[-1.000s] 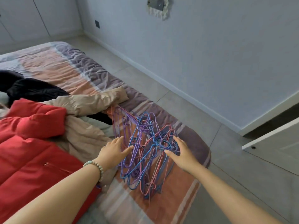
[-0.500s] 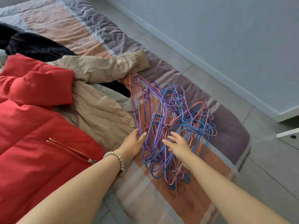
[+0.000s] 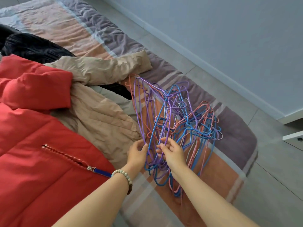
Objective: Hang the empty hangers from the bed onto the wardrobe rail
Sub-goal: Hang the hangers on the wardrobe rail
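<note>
A tangled heap of several wire hangers (image 3: 177,122) in purple, blue and pink lies at the corner of the bed (image 3: 236,138), which has a striped orange and purple cover. My left hand (image 3: 136,154), with a bead bracelet on the wrist, pinches the near edge of the purple hangers on the heap's left side. My right hand (image 3: 172,152) grips purple and blue wires just to the right of it. The left part of the bundle is tilted up off the cover. No wardrobe rail is in view.
A red padded jacket (image 3: 37,145) covers the bed's left side, with a beige jacket (image 3: 101,102) and a black garment (image 3: 31,46) behind it. Grey tiled floor (image 3: 275,185) runs along the right, below a pale wall. A white door corner (image 3: 293,138) shows at the right edge.
Both hands have closed in on the near edge of the heap and taken hold of the wires. The left part of the bundle has risen slightly. My view has dipped closer.
</note>
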Action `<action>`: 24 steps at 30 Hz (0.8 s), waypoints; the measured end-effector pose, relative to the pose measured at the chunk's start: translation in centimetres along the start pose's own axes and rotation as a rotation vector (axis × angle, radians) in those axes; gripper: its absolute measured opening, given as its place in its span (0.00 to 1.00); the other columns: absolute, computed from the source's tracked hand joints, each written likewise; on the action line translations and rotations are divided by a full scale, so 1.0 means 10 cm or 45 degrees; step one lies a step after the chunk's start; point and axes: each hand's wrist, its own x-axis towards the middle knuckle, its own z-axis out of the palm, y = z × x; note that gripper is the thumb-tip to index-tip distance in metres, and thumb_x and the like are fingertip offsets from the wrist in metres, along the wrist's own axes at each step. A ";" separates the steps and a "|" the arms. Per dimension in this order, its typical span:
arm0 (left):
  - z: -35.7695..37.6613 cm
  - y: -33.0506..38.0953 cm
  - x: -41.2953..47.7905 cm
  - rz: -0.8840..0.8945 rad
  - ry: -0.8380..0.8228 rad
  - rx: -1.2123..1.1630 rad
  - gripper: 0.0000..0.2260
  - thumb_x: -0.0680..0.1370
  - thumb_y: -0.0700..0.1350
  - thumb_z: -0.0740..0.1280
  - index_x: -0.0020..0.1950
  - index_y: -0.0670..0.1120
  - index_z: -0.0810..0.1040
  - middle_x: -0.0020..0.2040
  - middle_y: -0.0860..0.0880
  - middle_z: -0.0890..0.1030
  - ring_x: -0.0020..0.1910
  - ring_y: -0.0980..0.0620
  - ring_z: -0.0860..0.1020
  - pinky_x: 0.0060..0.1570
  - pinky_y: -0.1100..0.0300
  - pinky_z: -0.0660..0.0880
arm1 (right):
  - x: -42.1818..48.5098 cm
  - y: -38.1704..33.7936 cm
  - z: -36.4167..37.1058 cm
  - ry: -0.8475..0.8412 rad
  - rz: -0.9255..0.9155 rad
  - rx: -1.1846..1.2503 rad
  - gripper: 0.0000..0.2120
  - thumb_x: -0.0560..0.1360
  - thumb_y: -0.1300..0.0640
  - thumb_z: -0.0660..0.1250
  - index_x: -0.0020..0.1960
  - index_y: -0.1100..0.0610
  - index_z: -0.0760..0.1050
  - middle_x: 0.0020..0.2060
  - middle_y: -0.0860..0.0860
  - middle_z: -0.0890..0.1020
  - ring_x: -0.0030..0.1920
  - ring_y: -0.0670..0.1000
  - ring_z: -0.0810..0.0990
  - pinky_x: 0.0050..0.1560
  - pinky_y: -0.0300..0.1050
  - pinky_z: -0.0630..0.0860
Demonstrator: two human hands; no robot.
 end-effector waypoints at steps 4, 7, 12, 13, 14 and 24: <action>-0.02 0.35 -0.17 0.023 -0.059 -0.243 0.12 0.79 0.45 0.64 0.59 0.40 0.76 0.53 0.46 0.79 0.46 0.55 0.78 0.45 0.60 0.75 | -0.25 -0.16 -0.09 -0.216 0.013 0.179 0.05 0.78 0.69 0.60 0.48 0.61 0.72 0.40 0.54 0.83 0.32 0.44 0.83 0.33 0.35 0.78; 0.04 0.59 -0.32 0.009 -0.095 -0.366 0.13 0.80 0.52 0.60 0.60 0.47 0.68 0.52 0.49 0.76 0.39 0.55 0.80 0.35 0.59 0.79 | -0.45 -0.33 -0.15 -0.273 0.047 0.361 0.05 0.77 0.67 0.62 0.51 0.61 0.74 0.42 0.52 0.84 0.36 0.46 0.84 0.34 0.37 0.80; 0.07 0.71 -0.45 -0.207 -0.223 -0.436 0.34 0.72 0.67 0.59 0.69 0.45 0.68 0.55 0.42 0.81 0.51 0.44 0.81 0.53 0.50 0.77 | -0.76 -0.83 -0.39 -0.361 -0.041 0.574 0.06 0.77 0.67 0.62 0.51 0.60 0.75 0.46 0.52 0.85 0.43 0.48 0.85 0.42 0.40 0.81; 0.04 0.87 -0.62 -0.200 -0.302 -0.478 0.25 0.77 0.61 0.57 0.64 0.44 0.74 0.42 0.48 0.83 0.39 0.52 0.81 0.40 0.60 0.77 | -0.83 -0.95 -0.47 -0.378 -0.046 0.632 0.07 0.77 0.67 0.62 0.50 0.59 0.75 0.46 0.52 0.85 0.43 0.48 0.85 0.43 0.40 0.81; 0.04 1.03 -0.79 -0.169 -0.385 -0.509 0.19 0.80 0.56 0.56 0.58 0.44 0.77 0.32 0.53 0.80 0.28 0.58 0.77 0.29 0.66 0.73 | -0.92 -1.07 -0.56 -0.390 -0.051 0.694 0.07 0.76 0.68 0.62 0.50 0.59 0.76 0.46 0.52 0.85 0.43 0.48 0.85 0.43 0.40 0.81; 0.32 2.55 -2.05 0.324 -0.589 -0.429 0.09 0.80 0.40 0.61 0.59 0.43 0.76 0.33 0.50 0.75 0.24 0.58 0.69 0.23 0.69 0.68 | -1.96 -2.26 -1.95 -0.247 -0.357 0.763 0.10 0.78 0.61 0.58 0.56 0.57 0.74 0.45 0.56 0.85 0.40 0.51 0.84 0.43 0.44 0.82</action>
